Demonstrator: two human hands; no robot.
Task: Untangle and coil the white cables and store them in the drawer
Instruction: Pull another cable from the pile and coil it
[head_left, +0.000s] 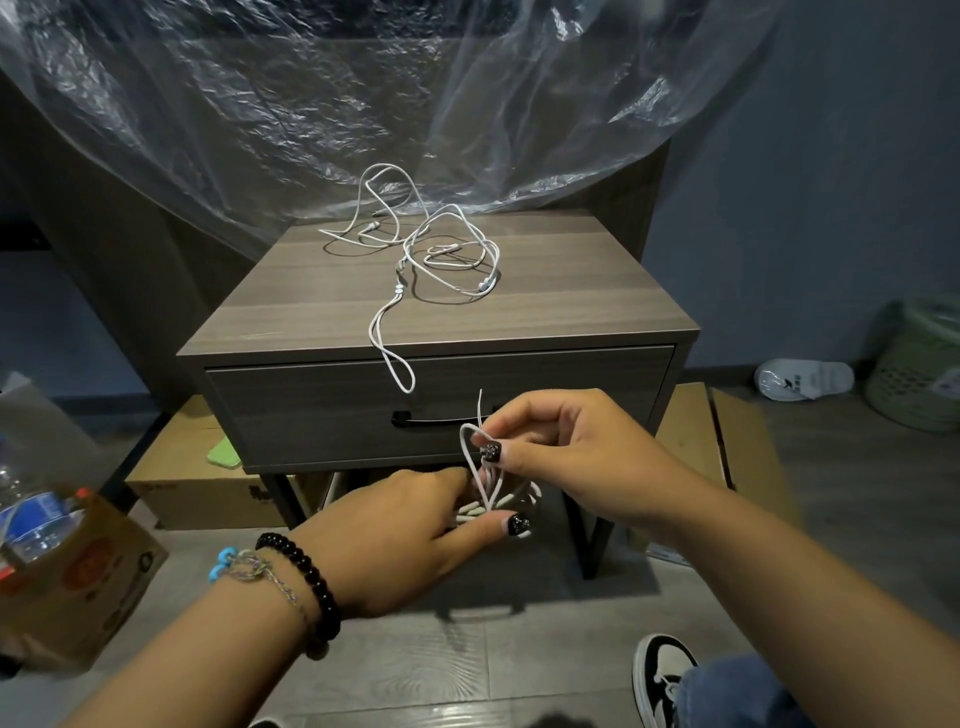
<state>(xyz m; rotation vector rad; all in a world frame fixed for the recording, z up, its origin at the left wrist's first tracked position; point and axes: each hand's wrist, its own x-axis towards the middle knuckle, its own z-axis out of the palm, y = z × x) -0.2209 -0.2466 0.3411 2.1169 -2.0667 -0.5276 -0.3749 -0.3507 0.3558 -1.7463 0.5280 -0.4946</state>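
Left hand (395, 540): fingers curled round a small coiled bundle of thin white cable (485, 499). Right hand (566, 457), just beside it: pinches that cable's loose loop, wrapping it. Above both hands, untouched tangle of thin white earphone cables (441, 249) on the grey wood-grain nightstand (291, 312). Its drawer (311, 410) behind the hands is closed. Judgement: first coil nearly done; the rest and stowing remain.

Dim indoor scene; glare on the plastic sheet (363, 93); wide-angle bending at the edges; centre sharp, bottom corners soft.
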